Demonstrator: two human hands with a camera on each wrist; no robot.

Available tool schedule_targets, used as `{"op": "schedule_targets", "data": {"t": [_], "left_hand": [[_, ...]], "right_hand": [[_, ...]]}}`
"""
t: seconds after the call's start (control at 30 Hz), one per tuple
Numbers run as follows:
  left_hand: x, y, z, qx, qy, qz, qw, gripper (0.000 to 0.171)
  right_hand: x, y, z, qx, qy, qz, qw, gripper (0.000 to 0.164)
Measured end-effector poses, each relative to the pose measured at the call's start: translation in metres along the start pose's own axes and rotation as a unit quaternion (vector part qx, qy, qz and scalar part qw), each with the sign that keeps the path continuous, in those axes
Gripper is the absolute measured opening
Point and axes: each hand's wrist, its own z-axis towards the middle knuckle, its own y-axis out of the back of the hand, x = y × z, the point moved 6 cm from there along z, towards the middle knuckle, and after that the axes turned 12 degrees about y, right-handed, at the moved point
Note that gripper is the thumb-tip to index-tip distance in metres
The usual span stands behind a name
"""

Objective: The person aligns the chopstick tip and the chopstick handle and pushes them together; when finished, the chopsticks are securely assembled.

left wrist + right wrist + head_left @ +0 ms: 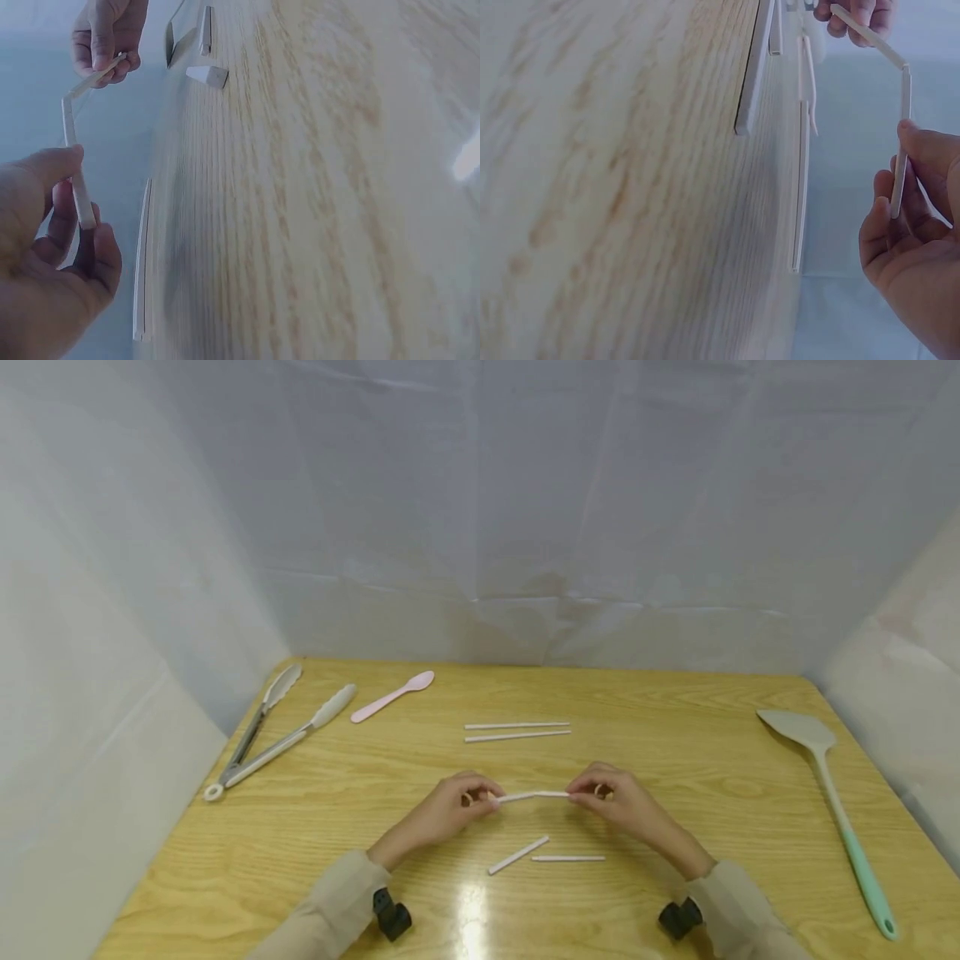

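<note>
Pinching one bent stick (534,795) between our left hand (448,810) and right hand (617,803), we count two sticks (517,731) beyond, two pieces (546,857) nearer.

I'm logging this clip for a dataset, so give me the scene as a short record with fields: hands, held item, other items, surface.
left hand: left hand pinches one end of the white stick
right hand: right hand pinches the other end
held item: white stick, bent at its middle, above the table
nearby: two short stick pieces in front of the hands; two long sticks behind
left side: tongs, pink spoon
right side: spatula
surface: wooden table
</note>
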Motion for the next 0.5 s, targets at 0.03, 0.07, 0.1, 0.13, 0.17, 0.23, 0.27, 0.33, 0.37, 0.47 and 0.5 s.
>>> {"op": "schedule_targets", "data": {"t": [0.03,0.07,0.1,0.13,0.17,0.23,0.27,0.33,0.37,0.47,0.5], "left_hand": [[-0.001,0.0004,-0.0004,-0.003,-0.001,0.002,1.0,0.019],[-0.0021,0.0008,-0.0009,-0.005,-0.002,0.003,1.0,0.019],[-0.0032,0.0011,-0.0012,-0.007,-0.003,0.005,1.0,0.018],[-0.004,0.0014,-0.0014,-0.009,-0.004,0.006,0.9999,0.018],[-0.0046,0.0016,-0.0015,-0.01,-0.004,0.007,0.9999,0.018],[-0.005,0.0018,-0.0016,-0.009,-0.003,0.007,0.9999,0.018],[-0.005,0.0019,-0.0016,-0.009,-0.001,0.008,0.9999,0.017],[-0.0046,0.0022,-0.0016,-0.011,0.0,0.01,0.9999,0.017],[-0.0046,0.0026,-0.0016,-0.014,0.0,0.011,0.9998,0.016],[-0.0052,0.0038,-0.0015,-0.027,-0.004,0.009,0.9996,0.016],[-0.0057,0.0042,-0.0015,-0.032,-0.006,0.007,0.9995,0.016]], "right_hand": [[0.0002,0.0005,0.0002,-0.001,0.0,-0.003,1.0,0.006],[-0.0002,0.0011,0.0002,-0.002,0.002,-0.007,1.0,0.006],[-0.0003,0.0017,0.0004,-0.003,0.004,-0.012,1.0,0.006],[-0.0002,0.0023,0.0004,-0.004,0.007,-0.016,1.0,0.007],[-0.0002,0.0029,0.0006,-0.004,0.007,-0.019,1.0,0.007],[0.0002,0.0037,0.0009,-0.004,0.006,-0.025,1.0,0.007],[0.0004,0.004,0.0009,-0.003,0.005,-0.026,1.0,0.007],[0.0012,0.0043,0.0012,-0.001,0.004,-0.027,1.0,0.007],[0.0013,0.0044,0.0014,0.0,0.002,-0.027,1.0,0.006],[0.0027,0.0046,0.0014,0.0,0.001,-0.025,1.0,0.006],[0.0032,0.0046,0.0014,0.0,0.002,-0.025,1.0,0.006]]}}
